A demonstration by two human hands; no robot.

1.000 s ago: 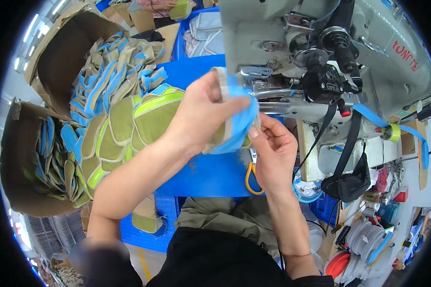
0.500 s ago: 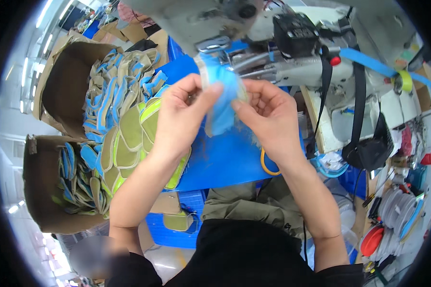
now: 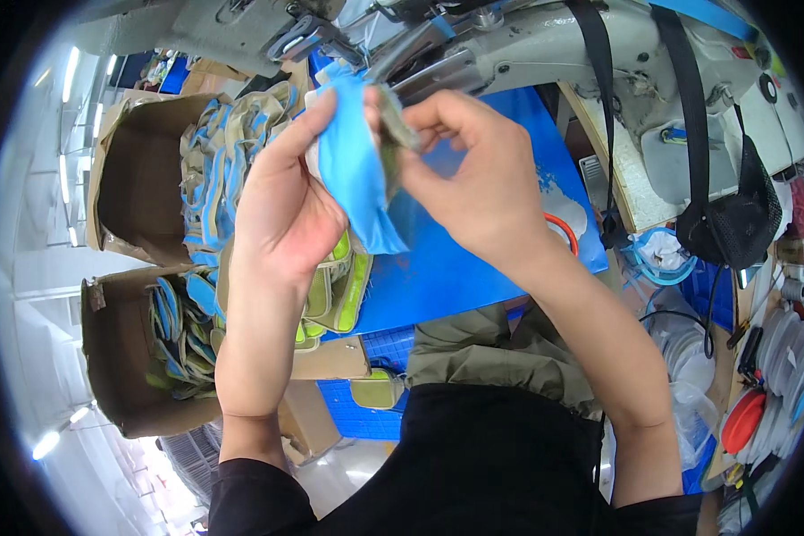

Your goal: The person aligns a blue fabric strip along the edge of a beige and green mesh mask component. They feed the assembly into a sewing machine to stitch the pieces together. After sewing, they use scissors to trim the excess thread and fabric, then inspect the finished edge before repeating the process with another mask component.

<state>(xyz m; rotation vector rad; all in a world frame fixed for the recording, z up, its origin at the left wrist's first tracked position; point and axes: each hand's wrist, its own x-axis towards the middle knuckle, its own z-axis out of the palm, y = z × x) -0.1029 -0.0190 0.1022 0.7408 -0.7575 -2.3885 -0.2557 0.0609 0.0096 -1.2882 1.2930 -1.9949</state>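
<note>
A blue fabric piece with an olive, beige-edged side (image 3: 355,179) is held up just below the grey sewing machine (image 3: 518,54). My left hand (image 3: 286,192) grips it from the left, thumb over the blue face and fingers partly hidden. My right hand (image 3: 478,183) has closed fingers on the piece's olive edge at the right, slightly blurred. The orange handle of scissors (image 3: 565,228) shows on the blue table (image 3: 456,290), right of my right hand. Olive pads with bright green stripes (image 3: 339,308) lie behind my left forearm.
Two cardboard boxes (image 3: 134,335) stand at the left, the lower holding pads, with blue-beige strips (image 3: 207,179) piled beside the upper. Black straps and a black mesh bag (image 3: 724,223) hang from the machine. A blue basin (image 3: 657,272) and stacked discs (image 3: 777,366) are at the right.
The view has shifted, bringing the machine higher in frame. Both hands have moved up with the piece, which has turned; my left hand is tilted more, its palm now showing.
</note>
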